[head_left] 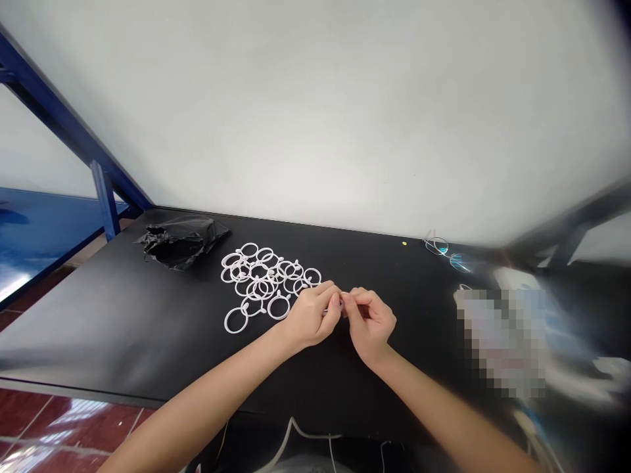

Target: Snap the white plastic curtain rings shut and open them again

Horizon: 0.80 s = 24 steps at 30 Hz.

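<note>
Both my hands meet over the middle of a black table (123,328). My left hand (313,315) and my right hand (369,322) are closed, fingertips pinched together on a small white piece that I cannot make out. Just left of my left hand lies a pile of several white plastic rings (261,279), each with a small tab.
A crumpled black plastic bag (180,240) lies at the back left of the table. A pair of glasses (446,253) rests at the back right beside a small yellow dot (404,244). A blurred-out patch (503,335) covers the right side. Blue metal frame (103,190) stands at left.
</note>
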Each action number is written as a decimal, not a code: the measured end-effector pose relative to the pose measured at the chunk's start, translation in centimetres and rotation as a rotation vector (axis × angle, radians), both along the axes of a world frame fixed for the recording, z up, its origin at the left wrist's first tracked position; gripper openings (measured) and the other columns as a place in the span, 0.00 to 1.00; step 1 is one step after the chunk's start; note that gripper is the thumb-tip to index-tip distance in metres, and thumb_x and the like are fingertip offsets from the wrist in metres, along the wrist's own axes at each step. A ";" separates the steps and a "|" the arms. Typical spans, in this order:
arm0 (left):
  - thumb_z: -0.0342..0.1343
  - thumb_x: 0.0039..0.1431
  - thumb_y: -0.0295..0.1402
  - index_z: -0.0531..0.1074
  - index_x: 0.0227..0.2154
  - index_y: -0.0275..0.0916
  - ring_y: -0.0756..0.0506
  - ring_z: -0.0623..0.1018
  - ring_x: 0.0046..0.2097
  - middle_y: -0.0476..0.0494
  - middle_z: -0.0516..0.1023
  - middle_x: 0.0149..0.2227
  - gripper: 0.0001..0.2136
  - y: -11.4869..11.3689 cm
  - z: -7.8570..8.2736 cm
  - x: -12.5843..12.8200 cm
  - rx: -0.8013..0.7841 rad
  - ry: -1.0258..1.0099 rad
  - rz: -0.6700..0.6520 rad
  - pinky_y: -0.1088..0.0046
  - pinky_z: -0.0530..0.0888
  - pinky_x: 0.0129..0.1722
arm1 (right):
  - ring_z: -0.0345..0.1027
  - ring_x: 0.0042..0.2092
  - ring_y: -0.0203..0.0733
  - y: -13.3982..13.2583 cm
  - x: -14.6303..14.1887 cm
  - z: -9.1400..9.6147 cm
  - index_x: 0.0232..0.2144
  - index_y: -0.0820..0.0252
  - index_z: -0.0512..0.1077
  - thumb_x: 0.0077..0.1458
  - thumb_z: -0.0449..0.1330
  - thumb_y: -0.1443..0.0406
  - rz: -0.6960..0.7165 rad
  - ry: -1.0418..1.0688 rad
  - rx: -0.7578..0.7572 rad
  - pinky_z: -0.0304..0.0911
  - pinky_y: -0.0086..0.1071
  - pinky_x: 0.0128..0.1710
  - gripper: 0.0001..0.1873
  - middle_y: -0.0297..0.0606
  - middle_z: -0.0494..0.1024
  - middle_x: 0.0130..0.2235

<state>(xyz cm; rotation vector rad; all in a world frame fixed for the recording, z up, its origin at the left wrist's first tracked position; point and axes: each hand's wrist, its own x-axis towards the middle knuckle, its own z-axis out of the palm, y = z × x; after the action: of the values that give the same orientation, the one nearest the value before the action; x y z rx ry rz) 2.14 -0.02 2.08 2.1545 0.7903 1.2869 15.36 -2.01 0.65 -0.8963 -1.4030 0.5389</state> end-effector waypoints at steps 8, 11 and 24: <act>0.39 0.67 0.30 0.57 0.22 0.39 0.52 0.60 0.22 0.51 0.60 0.22 0.16 0.0 -0.1 0.0 -0.039 0.092 0.030 0.74 0.59 0.23 | 0.62 0.22 0.33 0.2 0.1 -0.1 0.24 0.57 0.67 0.58 0.61 0.69 -0.046 -0.023 -0.010 0.60 0.29 0.23 0.11 0.29 0.68 0.21; 0.41 0.68 0.31 0.64 0.27 0.38 0.50 0.66 0.27 0.48 0.67 0.27 0.13 0.4 0.3 -0.2 -0.067 0.237 0.086 0.73 0.64 0.27 | 0.66 0.24 0.34 0.5 0.6 -0.2 0.30 0.57 0.71 0.60 0.59 0.66 -0.073 -0.047 -0.095 0.64 0.29 0.24 0.05 0.31 0.73 0.25; 0.45 0.68 0.36 0.69 0.48 0.37 0.40 0.72 0.51 0.38 0.74 0.48 0.13 3.9 0.3 -11.9 0.053 0.509 0.562 0.58 0.68 0.54 | 0.73 0.46 0.46 1.5 1.3 0.2 0.42 0.56 0.72 0.62 0.57 0.59 -0.008 -0.334 -0.234 0.70 0.41 0.47 0.10 0.42 0.77 0.45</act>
<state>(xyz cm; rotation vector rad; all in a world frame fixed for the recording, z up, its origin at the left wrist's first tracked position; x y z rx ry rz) -9.73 3.87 2.33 2.4325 1.6767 0.9962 16.63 -0.55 0.80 -1.2222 -1.6583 0.5743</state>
